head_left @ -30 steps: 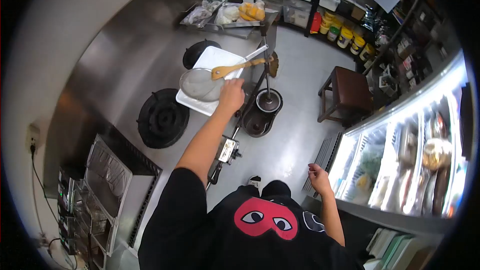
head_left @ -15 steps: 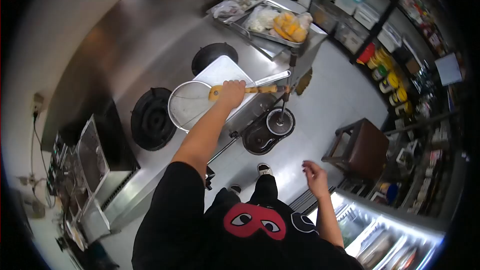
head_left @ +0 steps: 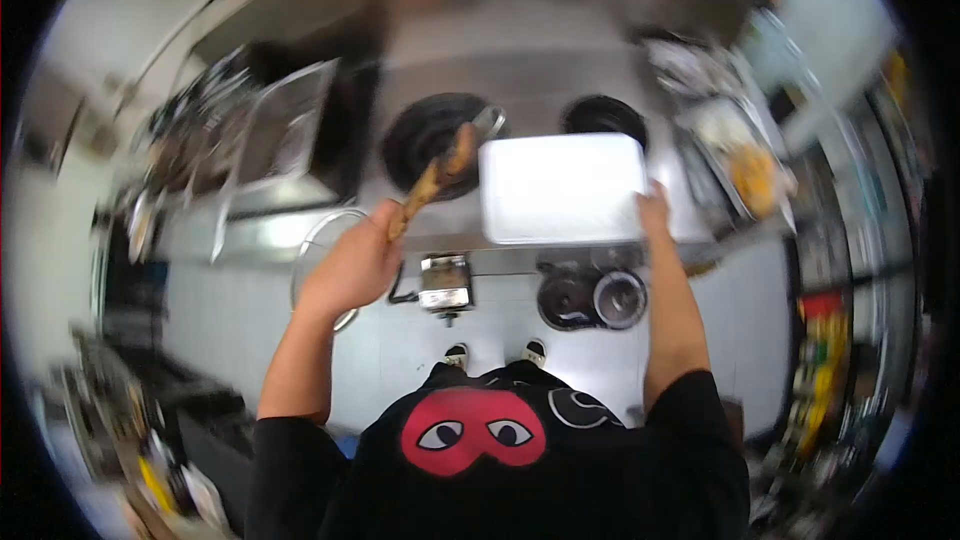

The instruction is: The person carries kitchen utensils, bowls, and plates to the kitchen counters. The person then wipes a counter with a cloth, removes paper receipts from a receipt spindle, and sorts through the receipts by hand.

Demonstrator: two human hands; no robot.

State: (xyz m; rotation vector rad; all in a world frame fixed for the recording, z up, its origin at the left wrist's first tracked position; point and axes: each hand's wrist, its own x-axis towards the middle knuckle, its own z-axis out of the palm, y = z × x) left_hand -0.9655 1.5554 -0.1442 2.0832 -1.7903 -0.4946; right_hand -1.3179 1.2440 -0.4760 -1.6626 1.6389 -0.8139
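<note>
My left hand (head_left: 350, 265) is closed around the bamboo handle (head_left: 428, 185) of a large round strainer. The strainer's thin rim (head_left: 312, 240) shows partly behind that hand and wrist, beyond the front edge of the stove. The handle slants up to the right across the left burner (head_left: 425, 145). A blurred metal end (head_left: 490, 122) shows next to the handle's tip. My right hand (head_left: 654, 210) grips the right edge of a shallow, bright rectangular tray (head_left: 565, 190), its fingers partly hidden. The tray is over the stove's front, partly covering the right burner (head_left: 605, 118).
A metal-sided fryer-like unit (head_left: 285, 135) stands at the left. At the right, a tray (head_left: 715, 155) holds bagged white and yellow food. On the floor below are a dark basin (head_left: 568, 300) and a boxy metal fitting (head_left: 445, 283). Stocked shelves (head_left: 830, 360) line the right side.
My view has turned left to face the stove. The left hand has carried the strainer off the tray to the left. My right hand, free before, now holds the tray.
</note>
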